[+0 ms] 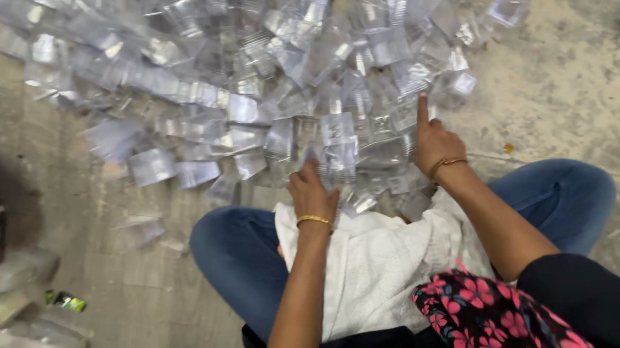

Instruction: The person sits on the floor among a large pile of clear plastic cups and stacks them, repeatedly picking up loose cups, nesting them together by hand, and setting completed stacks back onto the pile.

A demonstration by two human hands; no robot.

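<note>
The left hand (pixel 313 193) seemingly grips small clear plastic pouches (pixel 338 154) from the heap (pixel 245 77) ahead; the right hand (pixel 433 140), just beside, points one finger, grasping nothing.

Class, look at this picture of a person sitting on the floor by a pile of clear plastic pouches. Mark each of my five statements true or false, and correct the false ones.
1. The right hand points one finger into the pile of clear pouches. True.
2. The left hand rests flat on the bare floor. False: it is at the near edge of the pile, on a pouch.
3. Both wrists wear a gold bangle. True.
4. A white cloth lies across the lap. True.
5. The person's trousers are red. False: the jeans are blue.
</note>
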